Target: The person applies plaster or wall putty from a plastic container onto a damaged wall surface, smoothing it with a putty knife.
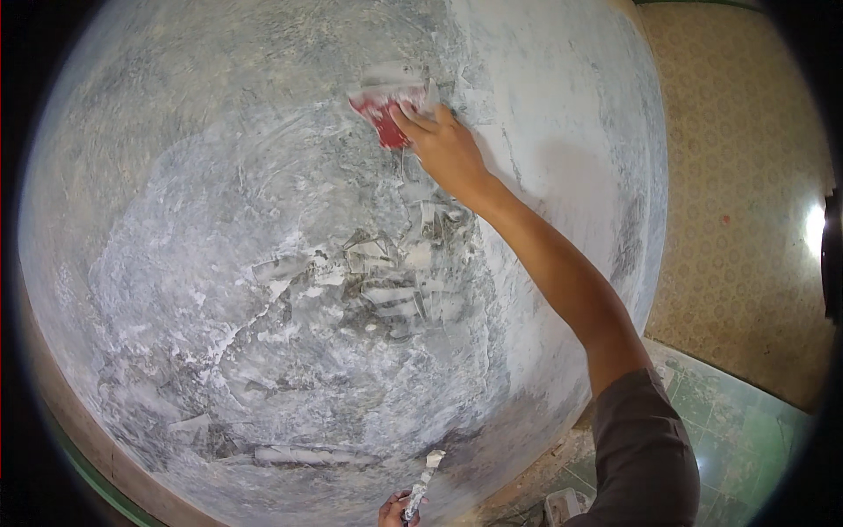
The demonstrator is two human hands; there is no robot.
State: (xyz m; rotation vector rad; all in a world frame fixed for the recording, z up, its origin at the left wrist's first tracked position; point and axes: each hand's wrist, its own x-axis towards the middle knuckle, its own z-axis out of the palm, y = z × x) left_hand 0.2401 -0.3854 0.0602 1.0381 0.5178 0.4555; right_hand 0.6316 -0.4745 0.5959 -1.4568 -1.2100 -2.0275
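My right hand (450,156) reaches up and grips a red putty scraper (388,127), its fingers spread along the scraper's right side. The scraper is smeared with white putty and lies against the grey, patchy wall (202,255). Its upper edge is blurred. Low in the view, my left hand (395,509) is closed around the lower end of a narrow putty knife (422,483). That tool points upward, crusted with putty, with a pale lump at its tip. The left forearm is out of view.
Rough, flaking putty patches (386,272) cover the wall's middle, and a smoother white band (544,114) runs down its right side. Farther right is a tan patterned surface (738,176). Green floor tiles (729,430) show at lower right, with a whitish container (562,507) near my sleeve.
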